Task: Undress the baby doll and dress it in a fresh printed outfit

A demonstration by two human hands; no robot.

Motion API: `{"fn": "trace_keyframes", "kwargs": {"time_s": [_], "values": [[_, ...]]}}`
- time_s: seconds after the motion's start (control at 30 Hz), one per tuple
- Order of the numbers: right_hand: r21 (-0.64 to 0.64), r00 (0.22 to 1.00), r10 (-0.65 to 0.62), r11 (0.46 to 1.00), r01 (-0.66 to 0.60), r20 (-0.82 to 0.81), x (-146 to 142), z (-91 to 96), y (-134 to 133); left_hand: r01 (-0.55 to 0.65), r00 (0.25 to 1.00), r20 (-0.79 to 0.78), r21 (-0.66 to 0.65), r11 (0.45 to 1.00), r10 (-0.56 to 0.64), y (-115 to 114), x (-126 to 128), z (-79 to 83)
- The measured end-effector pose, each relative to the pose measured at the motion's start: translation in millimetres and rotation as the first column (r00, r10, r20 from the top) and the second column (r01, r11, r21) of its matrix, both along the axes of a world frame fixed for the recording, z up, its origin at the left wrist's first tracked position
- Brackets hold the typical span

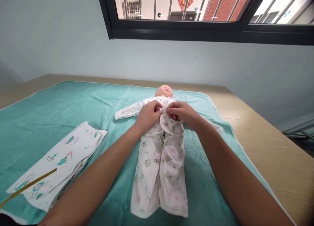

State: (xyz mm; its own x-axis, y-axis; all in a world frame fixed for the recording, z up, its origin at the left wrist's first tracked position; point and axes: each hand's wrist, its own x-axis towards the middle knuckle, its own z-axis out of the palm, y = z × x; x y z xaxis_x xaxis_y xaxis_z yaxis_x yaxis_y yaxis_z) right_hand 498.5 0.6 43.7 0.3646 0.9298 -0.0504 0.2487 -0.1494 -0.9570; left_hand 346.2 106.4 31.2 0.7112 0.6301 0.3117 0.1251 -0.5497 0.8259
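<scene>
A baby doll (pixel 165 90) lies on its back, dressed in a white printed baby top (pixel 137 107) and matching baby trousers (pixel 148 160). The top's sleeves stretch out to both sides. Over the doll's chest, my left hand (pixel 150 114) pinches the front of the top with thumb and fingers. Close beside it, my right hand (pixel 181 112) pinches the other side of the front. The two sets of fingertips are nearly together at the middle of the chest. What fastening lies between them, if any, is too small to make out.
A folded white printed cloth (pixel 61 160) lies left of my left forearm, with a yellow-brown strip (pixel 31 183) across it. Beneath everything is a teal blanket (pixel 108 186) on a wooden table (pixel 260 131). A wall and a barred window (pixel 176 30) stand behind.
</scene>
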Motion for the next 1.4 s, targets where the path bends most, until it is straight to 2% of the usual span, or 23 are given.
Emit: {"fn": "trace_keyframes", "kwargs": {"time_s": [0.07,0.1,0.2,0.37,0.47,0.57,0.7,0.77,0.83,0.9,1.0,1.1,1.17,1.3,1.4], "values": [[0.005,0.999,-0.044,0.999,0.044,-0.011,1,0.0,0,-0.048,0.998,-0.041,0.169,0.984,0.056,0,1,-1.9],[0.018,0.997,-0.072,0.997,0.072,-0.03,1,-0.2,1,-0.043,0.997,-0.052,0.197,0.98,0.054,0,1,-3.1],[0.083,0.978,-0.198,0.976,0.203,-0.06,1,-2.4,3,0.003,0.998,-0.057,0.166,0.986,0.006,3,3,-5.7],[0.114,0.919,-0.384,0.921,0.374,0.088,4,-9.0,10,-0.021,0.997,-0.067,0.179,0.984,0.033,4,2,-5.0],[0.123,0.877,-0.42,0.907,0.402,0.233,2,-13.3,14,-0.055,0.997,-0.039,0.161,0.985,0.062,6,6,0.1],[0.175,0.801,-0.44,0.898,0.404,0.407,-4,-17.0,18,-0.109,0.993,-0.034,0.116,0.987,0.113,11,19,9.8],[0.177,0.738,-0.444,0.893,0.414,0.508,-7,-20.1,21,-0.077,0.97,-0.216,0.157,0.985,0.11,14,38,20.2],[0.156,0.787,-0.439,0.897,0.415,0.432,-4,-20.2,21,-0.087,0.961,-0.248,0.156,0.984,0.124,13,42,20.2],[0.115,0.861,-0.424,0.906,0.408,0.28,0,-19.6,19,-0.113,0.966,-0.221,0.118,0.987,0.137,11,43,17.4],[0.073,0.898,-0.415,0.91,0.409,0.147,4,-18.7,18,-0.111,0.975,-0.185,0.064,0.992,0.121,11,42,13.9],[0.07,0.905,-0.424,0.904,0.421,0.028,4,-18.6,16,-0.088,0.987,-0.131,0.004,0.996,0.088,12,41,10.0],[0.135,0.903,-0.422,0.893,0.429,-0.079,1,-20.1,16,-0.072,0.995,-0.08,-0.062,0.995,0.067,15,40,7.5],[0.179,0.908,-0.409,0.89,0.42,-0.094,-1,-21.4,16,-0.068,0.996,-0.063,-0.099,0.993,0.062,16,40,6.4],[0.21,0.911,-0.401,0.887,0.411,-0.094,-3,-23.8,16,-0.071,0.995,-0.073,-0.102,0.992,0.064,16,41,6.0],[0.218,0.904,-0.412,0.877,0.428,-0.116,-3,-25.7,16,-0.105,0.987,-0.129,-0.057,0.993,0.096,13,42,7.6]]}}
